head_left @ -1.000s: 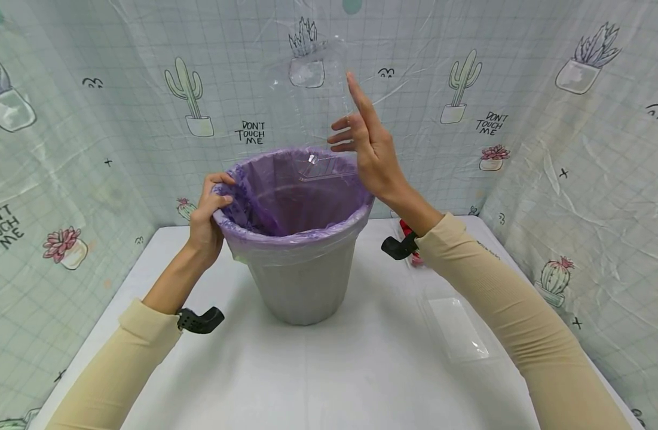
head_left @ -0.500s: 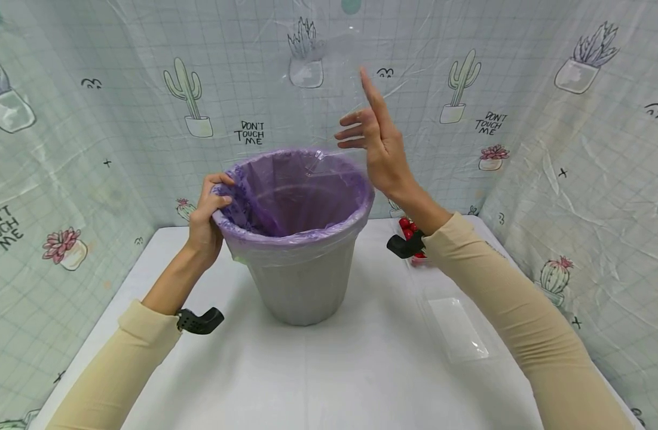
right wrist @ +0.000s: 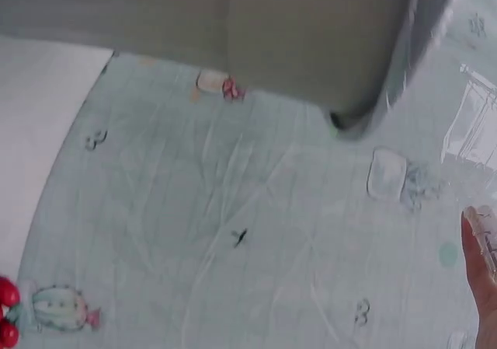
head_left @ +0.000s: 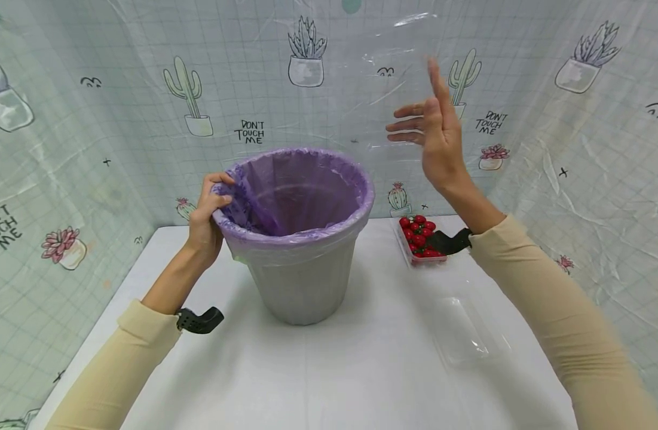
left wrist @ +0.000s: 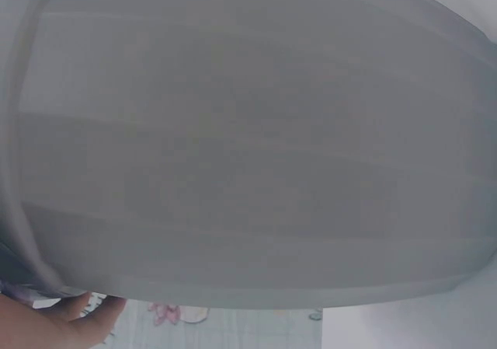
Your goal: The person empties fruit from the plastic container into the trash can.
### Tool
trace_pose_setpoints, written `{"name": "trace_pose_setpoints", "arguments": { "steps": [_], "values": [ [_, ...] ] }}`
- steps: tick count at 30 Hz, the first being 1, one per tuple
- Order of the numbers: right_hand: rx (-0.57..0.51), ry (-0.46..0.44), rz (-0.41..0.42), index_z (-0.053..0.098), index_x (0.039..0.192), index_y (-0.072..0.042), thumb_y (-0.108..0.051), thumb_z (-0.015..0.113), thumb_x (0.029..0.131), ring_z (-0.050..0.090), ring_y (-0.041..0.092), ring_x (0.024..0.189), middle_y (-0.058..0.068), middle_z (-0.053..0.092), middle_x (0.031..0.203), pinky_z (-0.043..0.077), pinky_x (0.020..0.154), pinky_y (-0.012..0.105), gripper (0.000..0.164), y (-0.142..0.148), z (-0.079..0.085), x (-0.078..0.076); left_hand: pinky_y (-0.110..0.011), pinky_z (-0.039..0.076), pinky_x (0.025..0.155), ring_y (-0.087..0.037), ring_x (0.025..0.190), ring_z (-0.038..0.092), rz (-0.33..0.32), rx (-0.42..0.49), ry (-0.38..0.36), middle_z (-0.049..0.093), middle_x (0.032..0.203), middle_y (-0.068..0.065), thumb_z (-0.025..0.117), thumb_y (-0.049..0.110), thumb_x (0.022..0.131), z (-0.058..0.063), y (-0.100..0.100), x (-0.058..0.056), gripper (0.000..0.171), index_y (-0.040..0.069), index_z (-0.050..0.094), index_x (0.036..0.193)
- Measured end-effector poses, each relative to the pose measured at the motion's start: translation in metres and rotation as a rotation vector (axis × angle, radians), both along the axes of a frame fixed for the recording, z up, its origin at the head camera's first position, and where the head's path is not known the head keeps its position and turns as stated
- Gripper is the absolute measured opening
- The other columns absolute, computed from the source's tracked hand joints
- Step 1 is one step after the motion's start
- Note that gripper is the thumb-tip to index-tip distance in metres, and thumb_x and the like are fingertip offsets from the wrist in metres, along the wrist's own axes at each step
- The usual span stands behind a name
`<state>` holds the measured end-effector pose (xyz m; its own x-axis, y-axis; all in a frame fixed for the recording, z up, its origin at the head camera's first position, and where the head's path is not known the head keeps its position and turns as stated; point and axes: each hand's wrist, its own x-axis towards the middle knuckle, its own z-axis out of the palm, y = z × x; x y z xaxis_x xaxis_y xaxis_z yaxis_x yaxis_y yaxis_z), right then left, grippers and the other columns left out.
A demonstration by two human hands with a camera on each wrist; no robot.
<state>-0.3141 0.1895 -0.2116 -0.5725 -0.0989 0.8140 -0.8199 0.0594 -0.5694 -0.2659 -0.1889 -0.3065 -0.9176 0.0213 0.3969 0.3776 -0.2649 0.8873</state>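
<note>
A grey bin [head_left: 302,286], lined with a purple plastic bag [head_left: 307,164], stands upright on the white table. My left hand [head_left: 205,218] grips its left rim, fingers over the bag's folded edge and thumb toward the inside. In the left wrist view the bin's ribbed wall [left wrist: 256,155] fills most of the picture. Raised right of the bin, my right hand [head_left: 438,143] holds a clear plastic container [right wrist: 471,120] between thumb and fingers. Mainly glints and faint edges show it against the backdrop; the thumb [right wrist: 480,287] overlaps it in the right wrist view.
A clear box [head_left: 427,260] of round red fruit [head_left: 417,236] stands at the table's back right. Another clear plastic tray or lid [head_left: 465,334] lies in front of it, near my right forearm. A cactus-printed plastic sheet [head_left: 329,107] encloses the table [head_left: 307,382].
My right hand has moved right with the clear container, from above the bin's mouth to beside it. The red fruit box is now uncovered. My left hand stays on the rim.
</note>
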Motion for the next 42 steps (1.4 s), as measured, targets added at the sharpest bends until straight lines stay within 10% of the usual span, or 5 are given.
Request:
{"name": "trace_pose_setpoints", "arguments": {
  "steps": [20,42],
  "values": [
    [0.018,-0.282,-0.217,0.025,0.163,-0.034,-0.036,0.036,0.112,0.077,0.008,0.086,0.001,0.071,0.107,0.058,0.078,0.017,0.053,0.133,-0.047,0.011,-0.028,0.044,0.086,-0.021,0.105,0.046,0.006,0.001,-0.007,0.045,0.12,-0.005,0.044,0.016,0.084,-0.001,0.0,-0.002,0.03,0.023,0.052,0.112],
    [-0.049,-0.523,-0.194,0.014,0.163,-0.014,-0.021,0.026,0.111,0.076,0.009,0.07,-0.01,0.073,0.091,0.06,0.066,0.022,0.053,0.203,-0.113,0.006,-0.03,0.042,0.089,-0.022,0.108,0.045,-0.002,-0.004,-0.006,0.045,0.121,-0.005,0.044,0.016,0.084,-0.001,-0.001,-0.002,0.03,0.024,0.052,0.112]
  ]
}}
